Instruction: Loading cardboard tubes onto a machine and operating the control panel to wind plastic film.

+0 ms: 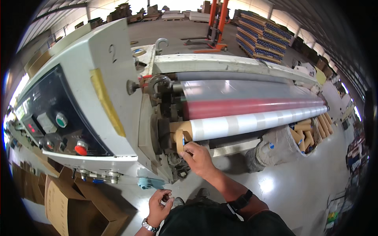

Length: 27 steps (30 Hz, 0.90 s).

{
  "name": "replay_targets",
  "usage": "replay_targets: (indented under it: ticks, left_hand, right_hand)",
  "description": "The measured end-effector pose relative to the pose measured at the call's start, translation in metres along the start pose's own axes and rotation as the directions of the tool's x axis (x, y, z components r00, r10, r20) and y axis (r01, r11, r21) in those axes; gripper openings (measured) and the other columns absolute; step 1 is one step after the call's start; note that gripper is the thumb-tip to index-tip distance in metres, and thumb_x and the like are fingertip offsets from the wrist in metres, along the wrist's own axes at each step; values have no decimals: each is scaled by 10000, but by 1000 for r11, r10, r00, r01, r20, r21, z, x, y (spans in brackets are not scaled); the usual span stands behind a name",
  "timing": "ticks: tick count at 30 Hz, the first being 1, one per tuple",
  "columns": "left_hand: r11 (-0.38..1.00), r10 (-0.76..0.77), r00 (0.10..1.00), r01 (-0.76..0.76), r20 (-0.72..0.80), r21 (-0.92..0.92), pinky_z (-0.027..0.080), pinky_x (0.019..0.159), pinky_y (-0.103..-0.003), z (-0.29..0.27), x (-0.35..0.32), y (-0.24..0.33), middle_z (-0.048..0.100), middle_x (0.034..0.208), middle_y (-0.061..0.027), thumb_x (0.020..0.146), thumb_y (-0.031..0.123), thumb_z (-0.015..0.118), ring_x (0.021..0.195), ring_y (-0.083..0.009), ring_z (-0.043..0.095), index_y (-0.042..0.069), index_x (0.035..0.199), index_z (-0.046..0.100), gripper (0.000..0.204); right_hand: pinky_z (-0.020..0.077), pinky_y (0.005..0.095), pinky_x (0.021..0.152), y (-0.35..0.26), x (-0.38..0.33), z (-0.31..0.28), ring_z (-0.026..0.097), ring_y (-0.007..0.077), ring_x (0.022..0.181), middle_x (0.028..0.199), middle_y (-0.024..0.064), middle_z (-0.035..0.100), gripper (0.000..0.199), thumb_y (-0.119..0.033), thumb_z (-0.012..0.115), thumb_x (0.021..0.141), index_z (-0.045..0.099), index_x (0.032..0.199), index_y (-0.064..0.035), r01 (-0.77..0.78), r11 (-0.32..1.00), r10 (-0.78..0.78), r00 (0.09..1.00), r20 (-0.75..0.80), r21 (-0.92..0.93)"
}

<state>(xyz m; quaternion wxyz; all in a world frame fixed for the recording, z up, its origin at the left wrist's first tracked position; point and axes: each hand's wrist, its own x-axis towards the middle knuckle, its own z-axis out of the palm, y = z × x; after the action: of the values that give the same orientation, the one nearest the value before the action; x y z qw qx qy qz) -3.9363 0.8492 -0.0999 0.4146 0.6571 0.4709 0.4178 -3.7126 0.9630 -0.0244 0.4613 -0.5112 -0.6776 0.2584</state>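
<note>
My right hand [200, 159] is closed at the near end of a long white banded roll [256, 121], pinching the lower edge of a narrow brown cardboard ring [180, 142]. A thin blue-and-white sliver shows beside the ring; its kind is too small to tell. Bare brown cardboard core [187, 129] sticks out of the roll's end, next to the machine's dark roller mount. My left hand [159, 207], with a metal watch on the wrist, hangs low in front of me. Its fingers are loosely curled, the thumb stands apart, and I see nothing in it.
A white machine housing [106, 51] with a dark control panel [55, 118] and red button [81, 148] rises at left. Behind the white roll lie grey and red film rollers [244, 94]. Cardboard boxes [78, 204] stand lower left; a bin [271, 145] and brown cores [303, 131] lie right.
</note>
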Motion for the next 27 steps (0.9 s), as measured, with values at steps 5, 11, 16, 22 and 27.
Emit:
replay_targets:
  ticks: [5, 11, 16, 22, 27]
  left_hand:
    - [1000, 6, 1000, -6, 17, -15, 491, 647, -277, 1, 6, -2, 641, 891, -95, 786, 15, 715, 695, -152, 593, -11, 1070, 647, 294]
    - [1000, 11, 1000, -11, 15, -6, 493, 650, -279, 2, 9, -3, 641, 884, -89, 787, 19, 716, 695, -155, 598, -8, 1069, 655, 290]
    - [1000, 2, 1000, -2, 18, 6, 498, 654, -280, 2, 10, -2, 632, 871, -96, 792, 26, 716, 695, -168, 604, 0, 1071, 657, 286]
    - [1000, -8, 1000, 8, 11, -10, 508, 659, -287, 0, 11, 0, 625, 889, -101, 810, 62, 727, 710, -183, 610, 10, 1077, 656, 281]
    - [1000, -6, 1000, 6, 8, 26, 506, 651, -293, -4, 9, -4, 613, 857, -98, 810, 71, 731, 692, -195, 599, 23, 1076, 661, 279]
  right_hand:
    - [446, 459, 643, 0, 2, -1, 586, 411, 760, 821, 181, 596, 169, -150, 643, 905, 565, 848, -11, 24, 1000, -24, 1000, -2, 13]
    - [452, 447, 647, -1, 3, -2, 589, 405, 752, 812, 185, 597, 161, -152, 650, 901, 587, 864, -8, 21, 1000, -21, 1000, -8, 19]
    - [462, 418, 657, -2, 3, -3, 603, 383, 752, 831, 185, 616, 145, -146, 658, 892, 624, 897, -4, -24, 999, 23, 1000, 17, 48]
    - [459, 368, 644, 7, 5, -1, 598, 281, 675, 757, 151, 608, 161, -132, 661, 900, 626, 908, 25, -105, 990, 102, 994, 41, 94]
    - [420, 238, 595, 1, 18, -18, 522, 61, 659, 725, 4, 583, 112, -115, 610, 942, 628, 914, -8, -297, 858, 288, 954, 87, 420]
